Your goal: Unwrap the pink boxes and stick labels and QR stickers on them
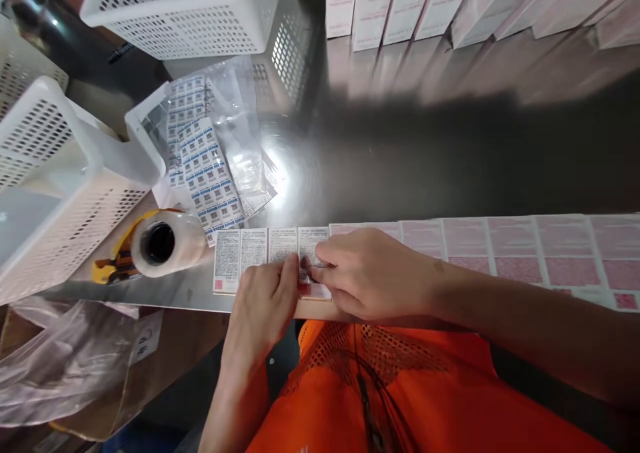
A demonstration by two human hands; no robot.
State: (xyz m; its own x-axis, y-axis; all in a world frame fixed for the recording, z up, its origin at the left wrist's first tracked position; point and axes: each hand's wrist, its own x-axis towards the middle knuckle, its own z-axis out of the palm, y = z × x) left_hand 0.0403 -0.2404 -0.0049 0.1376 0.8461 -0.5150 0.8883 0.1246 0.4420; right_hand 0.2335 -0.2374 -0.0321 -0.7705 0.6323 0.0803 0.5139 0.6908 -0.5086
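On a grey shiny metal table (425,160), four rectangular white panels with dense black print (254,253) lie side by side along the near edge, and pale pink printed rectangular panels (470,240) continue this row to the right. The left hand (265,300) rests over the lower part of the printed panels, its fingers bent and close together, its thumb pointing to the fourth panel. The right hand (370,273) lies on that fourth panel, with the fingertips bent near the left thumb; whether it pinches something there, I cannot tell. To the left of the row stands a roll of clear plastic film (190,243), beside a yellow and black tool (103,271). Behind the roll, white sheets with blue bands and square codes (205,166) lie near a white perforated plastic basket (100,193). At the far right, tall white boxes with pink print (370,6) are standing in a line.
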